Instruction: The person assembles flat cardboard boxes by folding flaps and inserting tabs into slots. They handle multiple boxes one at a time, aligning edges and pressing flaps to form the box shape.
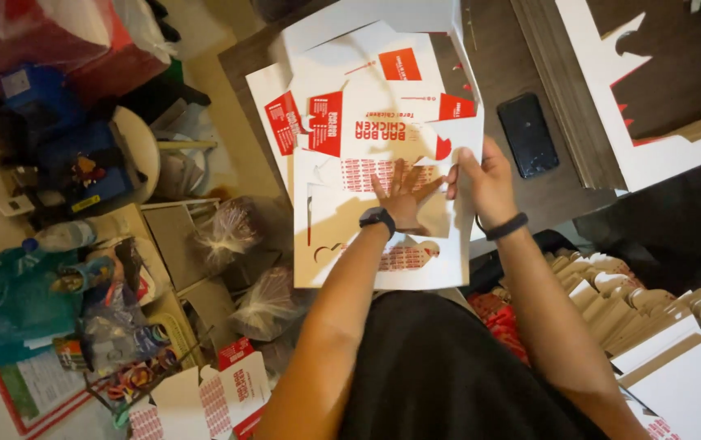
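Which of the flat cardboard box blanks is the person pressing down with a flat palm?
The blank nearest the body, overhanging the table edge. The left hand lies spread on it, and the right hand grips its right edge. The other blanks beyond it lie untouched.

The flat white cardboard carton blank [383, 163] carries solid red panels, bands of small red print and a plain brown kraft inner face. A glossy black rectangular phone [527, 134] lies on the dark brown wooden bench [497, 73], and both wrists wear black bands: a black wristwatch [376, 218] and a thin black wristband [505, 227]. On the floor sit a teal plastic bag [8, 314] and a blue box [81, 159].
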